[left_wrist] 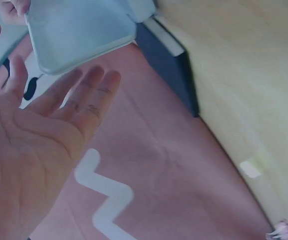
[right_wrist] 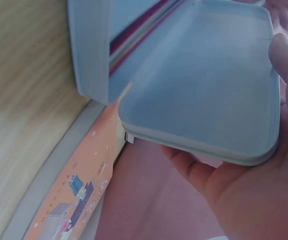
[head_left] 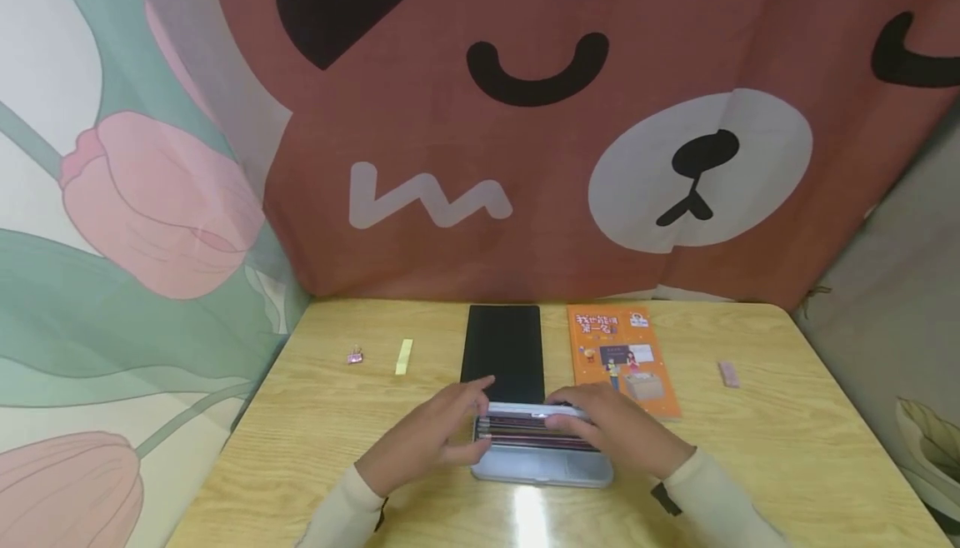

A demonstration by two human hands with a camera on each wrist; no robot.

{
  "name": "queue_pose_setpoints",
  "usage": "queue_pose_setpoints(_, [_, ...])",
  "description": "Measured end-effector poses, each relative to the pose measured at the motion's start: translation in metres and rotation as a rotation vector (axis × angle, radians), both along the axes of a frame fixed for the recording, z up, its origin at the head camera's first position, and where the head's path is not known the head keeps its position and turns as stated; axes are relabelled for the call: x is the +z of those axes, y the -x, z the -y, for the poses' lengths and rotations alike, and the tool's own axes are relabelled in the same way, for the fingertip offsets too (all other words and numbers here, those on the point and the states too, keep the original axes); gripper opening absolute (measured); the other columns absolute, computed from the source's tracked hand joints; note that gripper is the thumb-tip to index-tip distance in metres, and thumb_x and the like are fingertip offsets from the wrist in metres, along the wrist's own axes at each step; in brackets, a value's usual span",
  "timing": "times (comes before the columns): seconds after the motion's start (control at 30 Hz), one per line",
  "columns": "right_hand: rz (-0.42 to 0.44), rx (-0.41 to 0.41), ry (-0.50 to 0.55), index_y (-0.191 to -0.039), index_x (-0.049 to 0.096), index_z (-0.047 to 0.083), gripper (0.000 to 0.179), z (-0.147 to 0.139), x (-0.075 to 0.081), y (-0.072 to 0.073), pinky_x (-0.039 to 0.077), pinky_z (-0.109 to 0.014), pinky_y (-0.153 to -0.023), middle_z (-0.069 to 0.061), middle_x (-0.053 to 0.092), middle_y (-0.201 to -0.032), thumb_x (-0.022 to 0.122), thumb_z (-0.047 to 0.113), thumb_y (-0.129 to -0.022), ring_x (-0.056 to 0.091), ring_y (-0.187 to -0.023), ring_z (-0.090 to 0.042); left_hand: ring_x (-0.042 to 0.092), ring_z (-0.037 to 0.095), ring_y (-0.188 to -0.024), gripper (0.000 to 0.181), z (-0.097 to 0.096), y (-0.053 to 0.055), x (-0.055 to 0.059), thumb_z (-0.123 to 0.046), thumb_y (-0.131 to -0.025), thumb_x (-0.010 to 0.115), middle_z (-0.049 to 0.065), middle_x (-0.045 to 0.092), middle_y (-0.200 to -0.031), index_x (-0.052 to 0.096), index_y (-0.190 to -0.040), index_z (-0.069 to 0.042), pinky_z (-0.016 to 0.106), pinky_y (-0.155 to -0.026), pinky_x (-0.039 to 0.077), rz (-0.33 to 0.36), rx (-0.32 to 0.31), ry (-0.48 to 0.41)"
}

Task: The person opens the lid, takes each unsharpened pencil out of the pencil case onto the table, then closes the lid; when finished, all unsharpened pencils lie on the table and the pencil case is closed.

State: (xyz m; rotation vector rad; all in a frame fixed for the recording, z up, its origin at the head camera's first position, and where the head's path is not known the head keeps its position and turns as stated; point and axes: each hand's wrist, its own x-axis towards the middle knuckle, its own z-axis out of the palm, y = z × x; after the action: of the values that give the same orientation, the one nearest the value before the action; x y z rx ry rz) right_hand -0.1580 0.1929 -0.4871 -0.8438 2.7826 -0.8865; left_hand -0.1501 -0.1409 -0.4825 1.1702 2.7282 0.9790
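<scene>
A pale pencil case (head_left: 540, 469) lies on the table with its lid (right_wrist: 198, 85) raised. Several pencils (head_left: 536, 440) run lengthwise inside it. My right hand (head_left: 626, 431) grips the lid at its right end, thumb (right_wrist: 286, 57) on the rim and the other fingers behind. On the opposite side, my left hand (head_left: 442, 431) is spread near the lid's left end. Its fingers are extended, with nothing held in the palm (left_wrist: 29, 145). In the head view the lid appears nearly edge-on.
Behind the case lies a black book (head_left: 504, 352), with an orange illustrated book (head_left: 660, 356) to its right. A pink eraser-like block (head_left: 728, 374) sits farther right. On the left are a yellow strip (head_left: 403, 356) and a pink binder clip (head_left: 355, 356). A printed curtain (head_left: 450, 265) hangs behind the table.
</scene>
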Motion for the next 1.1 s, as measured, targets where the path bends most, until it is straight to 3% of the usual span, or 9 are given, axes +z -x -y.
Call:
queue_pose_setpoints(0.07, [-0.003, 0.014, -0.002, -0.127, 0.078, 0.035, 0.037, -0.002, 0.0, 0.006, 0.062, -0.046, -0.1, 0.027, 0.076, -0.116, 0.059, 0.061, -0.108, 0.072, -0.11, -0.003, 0.051, 0.023, -0.156, 0.022, 0.007, -0.004, -0.004, -0.038, -0.106, 0.074, -0.004, 0.039, -0.178, 0.057, -0.115, -0.027, 0.048, -0.114, 0.057, 0.034, 0.012, -0.013])
queue_pose_setpoints(0.2, [0.008, 0.044, 0.004, -0.129, 0.08, 0.031, 0.043, -0.006, 0.001, 0.018, 0.063, -0.047, -0.103, 0.02, 0.079, -0.122, 0.057, 0.062, -0.109, 0.075, -0.116, -0.008, 0.044, 0.027, -0.161, 0.023, 0.011, -0.01, -0.014, -0.041, -0.109, 0.071, -0.005, 0.03, -0.181, 0.068, -0.127, -0.027, 0.057, -0.117, 0.054, 0.059, 0.037, 0.011])
queue_pose_setpoints(0.4, [0.083, 0.037, 0.008, -0.133, 0.08, 0.024, 0.046, -0.01, 0.007, 0.033, 0.06, -0.052, -0.11, 0.011, 0.081, -0.129, 0.06, 0.057, -0.11, 0.076, -0.124, -0.018, 0.054, 0.033, -0.152, 0.059, 0.001, -0.004, -0.03, -0.038, -0.103, 0.08, 0.012, 0.047, -0.172, 0.058, -0.155, -0.023, 0.056, -0.117, 0.055, -0.034, 0.081, 0.138])
queue_pose_setpoints(0.47, [0.087, 0.034, -0.001, -0.133, 0.08, 0.021, 0.046, -0.009, 0.007, 0.037, 0.05, -0.06, -0.12, 0.008, 0.081, -0.129, 0.06, 0.055, -0.111, 0.076, -0.125, -0.022, 0.054, 0.033, -0.151, 0.071, -0.001, -0.003, -0.034, -0.042, -0.099, 0.084, 0.013, 0.05, -0.168, 0.054, -0.16, -0.021, 0.056, -0.118, 0.053, -0.066, 0.095, 0.187])
queue_pose_setpoints(0.57, [0.07, 0.013, -0.013, -0.131, 0.08, 0.02, 0.046, -0.008, 0.007, 0.042, 0.046, -0.066, -0.122, 0.006, 0.082, -0.125, 0.06, 0.056, -0.111, 0.077, -0.123, -0.025, 0.051, 0.031, -0.153, 0.085, -0.002, -0.001, -0.039, -0.047, -0.094, 0.088, 0.011, 0.05, -0.168, 0.049, -0.164, -0.02, 0.056, -0.12, 0.051, -0.1, 0.108, 0.226])
queue_pose_setpoints(0.73, [-0.037, -0.113, -0.037, -0.139, 0.076, 0.021, 0.05, -0.006, 0.007, 0.042, 0.05, -0.066, -0.116, 0.003, 0.078, -0.135, 0.066, 0.058, -0.107, 0.07, -0.13, -0.031, 0.044, 0.04, -0.158, 0.095, -0.001, 0.0, -0.04, -0.05, -0.091, 0.089, 0.014, 0.044, -0.173, 0.044, -0.169, -0.018, 0.061, -0.125, 0.045, -0.101, 0.113, 0.224])
queue_pose_setpoints(0.87, [-0.223, -0.176, -0.041, -0.136, 0.073, 0.021, 0.044, -0.003, 0.011, 0.036, 0.052, -0.064, -0.11, 0.002, 0.073, -0.136, 0.08, 0.047, -0.101, 0.067, -0.125, -0.029, 0.036, 0.051, -0.161, 0.099, -0.001, -0.001, -0.036, -0.052, -0.092, 0.087, 0.02, 0.036, -0.178, 0.04, -0.172, -0.018, 0.068, -0.128, 0.037, -0.084, 0.121, 0.257])
queue_pose_setpoints(1.0, [-0.392, -0.144, -0.093, -0.112, 0.074, 0.021, 0.026, 0.005, 0.018, 0.026, 0.059, -0.045, -0.089, 0.006, 0.069, -0.107, 0.09, 0.033, -0.095, 0.065, -0.097, -0.015, 0.034, 0.051, -0.162, 0.1, -0.001, 0.0, -0.033, -0.056, -0.092, 0.085, 0.021, 0.034, -0.178, 0.039, -0.173, -0.019, 0.069, -0.129, 0.034, -0.095, 0.128, 0.316])
queue_pose_setpoints(1.1, [-0.391, -0.071, -0.188, -0.102, 0.076, 0.024, 0.017, 0.011, 0.02, 0.018, 0.061, -0.035, -0.078, 0.011, 0.069, -0.096, 0.089, 0.033, -0.095, 0.064, -0.086, -0.008, 0.034, 0.053, -0.162, 0.101, -0.002, 0.002, -0.032, -0.059, -0.091, 0.085, 0.022, 0.034, -0.178, 0.04, -0.173, -0.018, 0.07, -0.128, 0.034, -0.115, 0.122, 0.344])
